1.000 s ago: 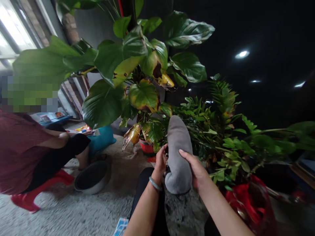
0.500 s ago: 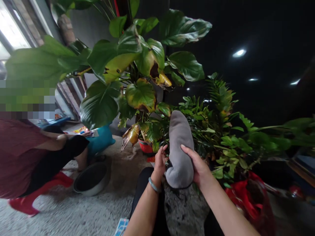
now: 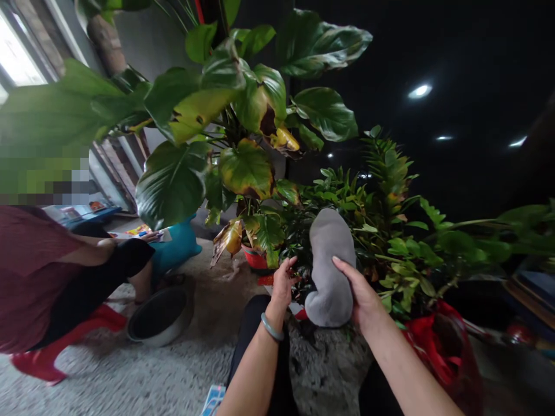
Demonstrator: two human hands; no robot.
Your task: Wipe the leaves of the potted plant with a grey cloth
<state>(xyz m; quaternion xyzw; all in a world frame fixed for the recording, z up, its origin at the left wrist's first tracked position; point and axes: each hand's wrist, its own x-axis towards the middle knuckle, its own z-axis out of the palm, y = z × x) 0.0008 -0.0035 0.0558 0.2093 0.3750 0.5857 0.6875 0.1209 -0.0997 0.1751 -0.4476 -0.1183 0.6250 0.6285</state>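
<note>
My right hand [image 3: 363, 296] is closed around the right edge of a grey, soft, sock-shaped thing [image 3: 330, 267] and holds it upright in front of the plants. My left hand [image 3: 283, 284], with a pale green bangle on the wrist, hovers just left of the grey thing, its fingers loosely apart. A small gap separates that hand from it, and I see nothing in it. Both forearms reach up from the bottom of the view over my dark trouser leg.
A big-leaved plant [image 3: 243, 115] in a red pot [image 3: 256, 260] and feathery green plants [image 3: 390, 231] stand right behind my hands. A metal basin [image 3: 158, 315] lies on the rough floor. Another person [image 3: 47, 277] sits at the left. A red bag [image 3: 437, 346] is at the right.
The grey thing has shifted right and slightly down in my right hand. My left hand, which touched its left edge before, has come off it.
</note>
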